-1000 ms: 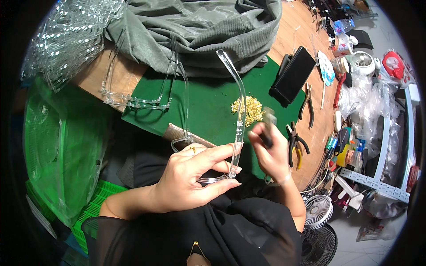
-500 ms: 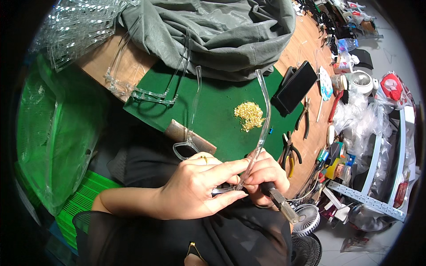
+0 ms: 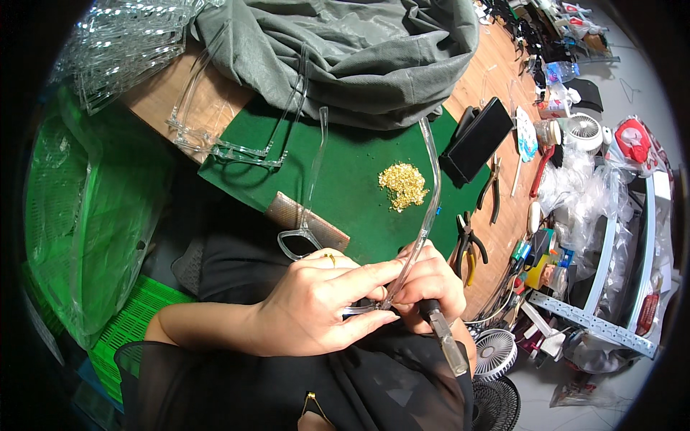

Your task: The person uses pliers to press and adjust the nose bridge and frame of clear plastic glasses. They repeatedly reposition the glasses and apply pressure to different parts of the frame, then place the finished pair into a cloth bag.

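Between my hands is a clear plastic eyeglass frame (image 3: 424, 223), one temple arm pointing up and away over the green mat. My left hand (image 3: 320, 302) pinches it near the hinge, and part of its front lies hidden under the fingers. My right hand (image 3: 430, 284) is closed around a screwdriver (image 3: 448, 343) whose dark and clear handle juts down and to the right; its tip is hidden by the fingers. Beyond the hands, small gold-coloured pieces (image 3: 403, 187) lie heaped on the green mat (image 3: 352, 215).
Clear eyeglass frames (image 3: 248, 154) rest at the mat's left, more piled (image 3: 129, 50) at far left. Grey cloth (image 3: 345, 65) is bunched at the back. Rightward lie a black phone (image 3: 478, 144), pliers (image 3: 468, 248) and a small white fan (image 3: 496, 353). A green crate (image 3: 79, 215) stands left.
The screwdriver handle has swung downward and slightly left in my right hand. The frame's raised temple arm has shifted a little to the right. My left hand keeps its hold.
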The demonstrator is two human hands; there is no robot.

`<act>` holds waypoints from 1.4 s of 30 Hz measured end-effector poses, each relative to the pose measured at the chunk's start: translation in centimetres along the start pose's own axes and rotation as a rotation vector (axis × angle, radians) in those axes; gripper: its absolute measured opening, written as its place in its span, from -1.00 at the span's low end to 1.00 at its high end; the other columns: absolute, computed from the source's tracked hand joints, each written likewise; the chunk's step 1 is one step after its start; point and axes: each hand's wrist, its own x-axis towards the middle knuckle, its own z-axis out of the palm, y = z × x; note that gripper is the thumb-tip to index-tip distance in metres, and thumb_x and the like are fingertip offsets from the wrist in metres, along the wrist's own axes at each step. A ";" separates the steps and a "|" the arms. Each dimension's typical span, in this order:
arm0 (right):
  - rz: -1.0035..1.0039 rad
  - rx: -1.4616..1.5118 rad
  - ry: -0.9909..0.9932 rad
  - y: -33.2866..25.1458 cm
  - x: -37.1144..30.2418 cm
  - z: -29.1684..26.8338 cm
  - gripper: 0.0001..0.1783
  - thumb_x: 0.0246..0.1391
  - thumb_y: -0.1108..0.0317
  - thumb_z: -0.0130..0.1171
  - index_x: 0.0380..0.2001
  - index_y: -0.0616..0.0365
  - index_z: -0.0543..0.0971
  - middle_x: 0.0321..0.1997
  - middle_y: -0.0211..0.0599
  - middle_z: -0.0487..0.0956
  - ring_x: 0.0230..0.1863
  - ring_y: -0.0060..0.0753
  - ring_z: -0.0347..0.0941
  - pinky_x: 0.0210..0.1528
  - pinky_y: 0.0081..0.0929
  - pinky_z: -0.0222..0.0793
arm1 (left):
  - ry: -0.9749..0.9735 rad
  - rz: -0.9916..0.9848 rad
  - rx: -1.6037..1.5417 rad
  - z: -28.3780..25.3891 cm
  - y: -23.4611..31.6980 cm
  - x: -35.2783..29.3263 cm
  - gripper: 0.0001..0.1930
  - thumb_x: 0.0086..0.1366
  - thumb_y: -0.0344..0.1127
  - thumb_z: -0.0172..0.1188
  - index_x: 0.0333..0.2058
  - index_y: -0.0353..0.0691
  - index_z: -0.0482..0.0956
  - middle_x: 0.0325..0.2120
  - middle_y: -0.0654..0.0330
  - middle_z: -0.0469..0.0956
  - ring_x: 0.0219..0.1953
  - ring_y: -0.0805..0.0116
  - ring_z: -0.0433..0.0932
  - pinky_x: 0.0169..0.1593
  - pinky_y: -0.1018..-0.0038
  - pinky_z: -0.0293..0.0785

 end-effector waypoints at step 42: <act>-0.013 0.050 0.143 0.0 -0.6 1.1 -0.82 -0.12 0.46 0.27 -0.44 0.12 0.46 -0.44 -0.36 0.49 -0.41 -0.33 0.43 -0.30 -0.37 0.33 | 0.033 0.034 -0.009 0.4 0.1 0.0 -0.44 -0.19 -0.44 0.41 -0.14 -0.48 0.46 -0.55 0.18 0.57 -0.56 0.37 0.48 -0.43 0.55 0.33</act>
